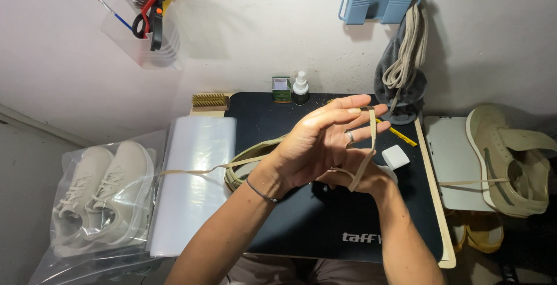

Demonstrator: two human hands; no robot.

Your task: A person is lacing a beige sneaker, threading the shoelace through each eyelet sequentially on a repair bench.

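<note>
In the head view, the left hand (316,145) is held up open over the black mat (325,227) on the tabletop, fingers straight and together, with a flat beige shoelace (370,137) draped over them. The right hand (362,177), mostly hidden behind the left, pinches the lace's lower part. The lace trails left across clear plastic sheets (194,186), near bagged pale sneakers (98,195).
</note>
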